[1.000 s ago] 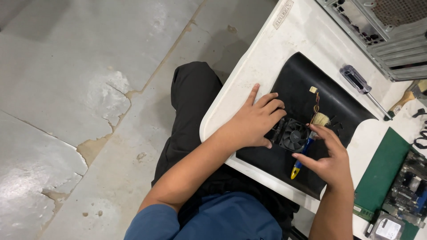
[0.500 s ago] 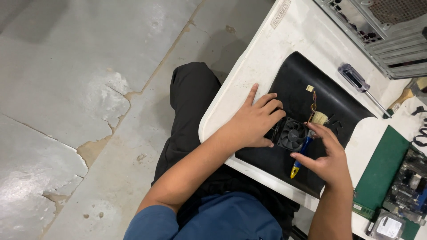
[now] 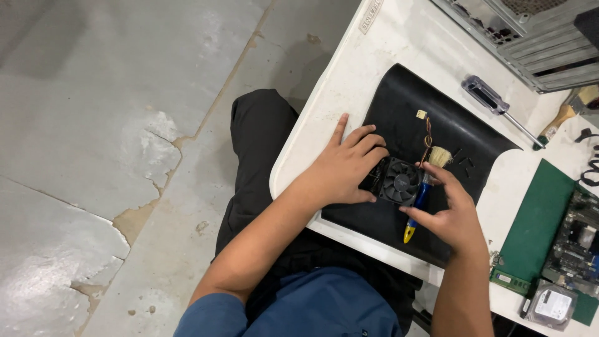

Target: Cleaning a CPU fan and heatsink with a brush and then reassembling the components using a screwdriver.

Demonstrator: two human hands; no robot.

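My left hand [image 3: 345,167] lies flat on the black mat [image 3: 399,106], fingers spread, fingertips pressing the left edge of the small black fan [image 3: 399,181] so it stays put. The fan sits near the middle of the mat, on the white table [image 3: 399,37], touching my left fingers on one side and the brush on the other. My right hand [image 3: 454,215] pinches the blue-and-yellow handle of the brush [image 3: 423,196] between thumb and fingers, bristles pointing far, just beside the fan's right edge.

To do this well, I judge, the holding hand should press down steadily rather than hard (the fan is light and would skid), and the brush wants short, light strokes — bristle tips into the blades, not the ferrule.

Counting from left to right: one mat, one fan with one thin bundle of wires, one brush in my grip. Beyond, one screwdriver [image 3: 499,106] lies far right on the table, a second, wooden-handled brush [image 3: 571,109] just past it — so two brushes — and one green mat [image 3: 530,231] carrying a circuit board [image 3: 577,240].
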